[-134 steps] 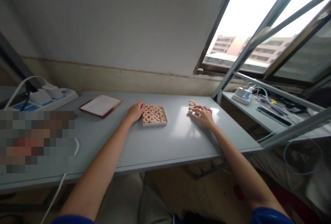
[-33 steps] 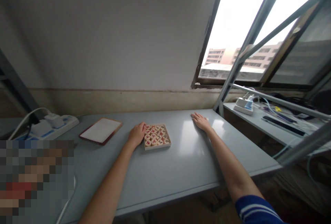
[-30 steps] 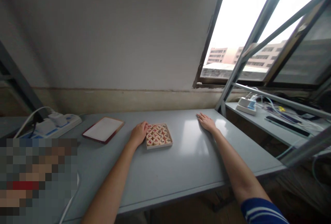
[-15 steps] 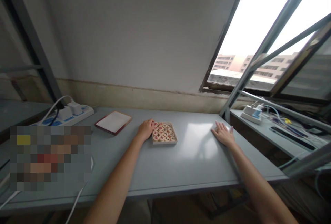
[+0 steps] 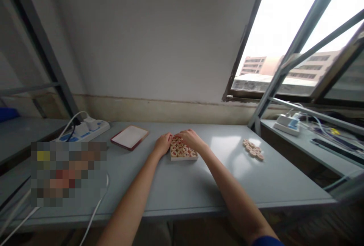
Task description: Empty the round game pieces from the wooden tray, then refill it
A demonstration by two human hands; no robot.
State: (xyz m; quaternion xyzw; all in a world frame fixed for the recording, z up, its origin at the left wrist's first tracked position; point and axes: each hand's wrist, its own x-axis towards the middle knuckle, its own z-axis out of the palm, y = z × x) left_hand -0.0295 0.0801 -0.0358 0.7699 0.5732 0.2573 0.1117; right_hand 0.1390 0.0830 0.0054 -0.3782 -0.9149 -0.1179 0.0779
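A shallow wooden box (image 5: 184, 159) stands near the middle of the grey desk, filled with round wooden xiangqi pieces (image 5: 179, 150) that carry red and black characters. My left hand (image 5: 163, 143) has its fingers closed against the box's left side. Over the far right part of the box is my right hand (image 5: 192, 138), palm down, its fingers reaching across the pieces; the tips are partly hidden. Several more xiangqi pieces (image 5: 252, 149) lie in a loose cluster farther right on the desk. Left of my left hand lies a white-topped box lid (image 5: 130, 137) with a dark red edge.
A power strip (image 5: 88, 130) with plugs sits at the back left, beside a blurred-out patch (image 5: 68, 174). A white cable (image 5: 98, 204) hangs over the front edge. Metal frame posts (image 5: 257, 124) rise at the desk's right end, with another power strip (image 5: 287, 124) beyond.
My right hand has moved left from the desk's right side to the box, uncovering the loose cluster of pieces there. My left hand stays at the box. The view has shifted slightly.
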